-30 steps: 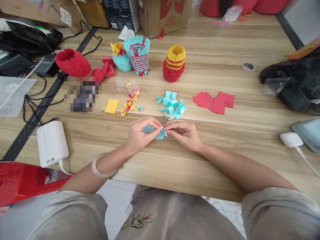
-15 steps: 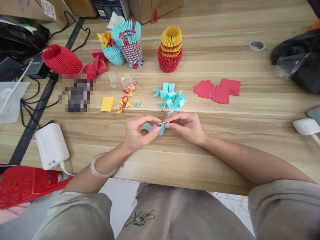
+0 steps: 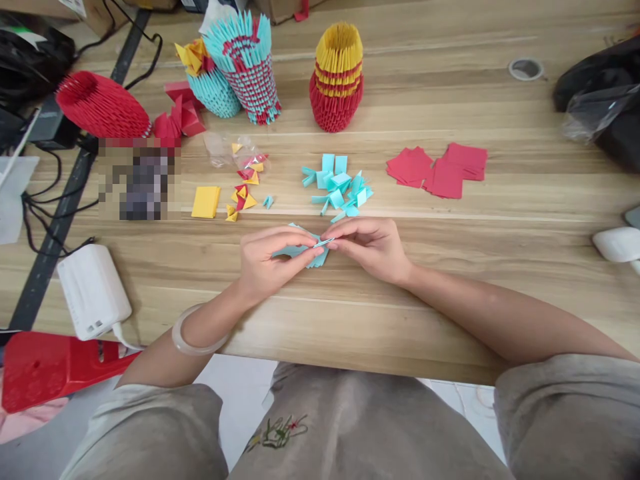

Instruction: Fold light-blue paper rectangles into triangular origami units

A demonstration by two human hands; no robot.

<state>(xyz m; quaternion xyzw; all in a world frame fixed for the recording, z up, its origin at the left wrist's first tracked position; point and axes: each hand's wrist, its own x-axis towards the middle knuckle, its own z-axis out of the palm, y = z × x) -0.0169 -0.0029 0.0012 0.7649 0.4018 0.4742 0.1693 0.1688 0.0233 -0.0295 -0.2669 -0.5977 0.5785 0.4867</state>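
Note:
Between my fingertips is a small light-blue slip of paper point(image 3: 324, 243), folded and seen nearly edge-on. My left hand point(image 3: 273, 259) pinches its left end, and my right hand point(image 3: 373, 247) pinches the right end. Under the fingers lies a loose stack of light-blue paper slips point(image 3: 315, 259), partly covered by my left hand. Just beyond my hands sits a heap of folded light-blue papers point(image 3: 337, 187). Red paper slips point(image 3: 447, 175) are spread to its right. To the left are a yellow paper stack point(image 3: 205, 202) and several small folded yellow and red triangles point(image 3: 243, 198).
At the back stand a red-and-yellow paper vase point(image 3: 337, 80), a blue-and-red one point(image 3: 253, 73) and a blue one point(image 3: 215, 92). A red paper vase point(image 3: 103, 105) lies at left. A white power adapter point(image 3: 94, 292) is near my left arm; a black bag point(image 3: 607, 107) is at right.
The light-blue slip, spread in a narrow V before, is now pressed nearly flat between my fingers. My hands stay close together, and the camera view has shifted slightly.

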